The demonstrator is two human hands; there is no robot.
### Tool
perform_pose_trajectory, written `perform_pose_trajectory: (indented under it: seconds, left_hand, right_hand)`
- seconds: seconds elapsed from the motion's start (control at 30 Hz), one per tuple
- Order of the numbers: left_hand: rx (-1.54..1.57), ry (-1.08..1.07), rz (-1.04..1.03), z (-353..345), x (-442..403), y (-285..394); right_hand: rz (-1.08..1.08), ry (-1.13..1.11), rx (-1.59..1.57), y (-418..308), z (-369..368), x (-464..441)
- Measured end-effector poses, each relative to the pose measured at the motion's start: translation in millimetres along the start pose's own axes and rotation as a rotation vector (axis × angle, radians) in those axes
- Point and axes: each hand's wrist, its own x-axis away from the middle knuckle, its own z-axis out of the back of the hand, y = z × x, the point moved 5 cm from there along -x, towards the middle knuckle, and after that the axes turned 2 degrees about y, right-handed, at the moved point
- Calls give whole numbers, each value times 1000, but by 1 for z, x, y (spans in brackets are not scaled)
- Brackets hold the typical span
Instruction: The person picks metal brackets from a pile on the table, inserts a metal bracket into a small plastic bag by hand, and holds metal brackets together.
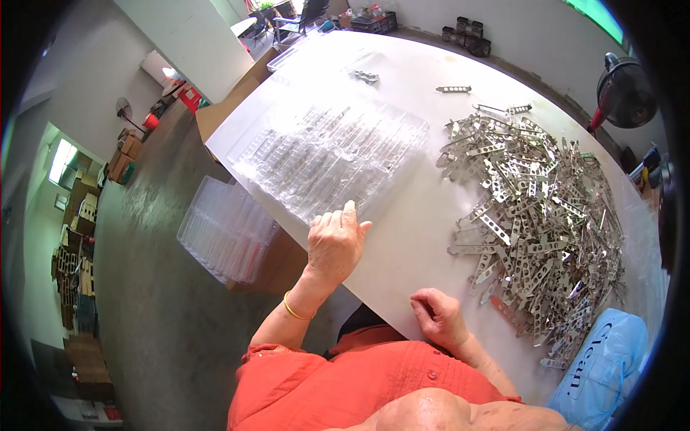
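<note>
Head: left hand (pixel 334 243) at tray (pixel 267 189) edge, right hand (pixel 440 317) curled.

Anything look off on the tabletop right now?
Yes: a reddish piece at the left edge of the metal pile stands out among silvery strips; rust or reflection, I can't tell. A lone strip lies apart, farther off.

White table (pixel 399 262); on it a clear plastic tray (pixel 415 136); heaped metal strips (pixel 539 215)

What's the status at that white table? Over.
Left hand at clear tray, near edge; right hand loosely curled. Metal strips heaped at right. Blue bag clear of both hands.
</note>
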Motion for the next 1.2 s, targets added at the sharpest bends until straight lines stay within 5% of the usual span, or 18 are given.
perform_pose_trajectory:
  seconds: [0.43,0.67,1.2]
  left_hand:
    - [297,252,-183,25,8,53]
    - [587,106,-241,1,19,93]
    - [652,44,-383,-19,1,154]
  right_hand:
    - [23,-8,63,-1,1,1]
    - [13,-11,55,7,2,5]
    - [-67,-139,119,13,-4,17]
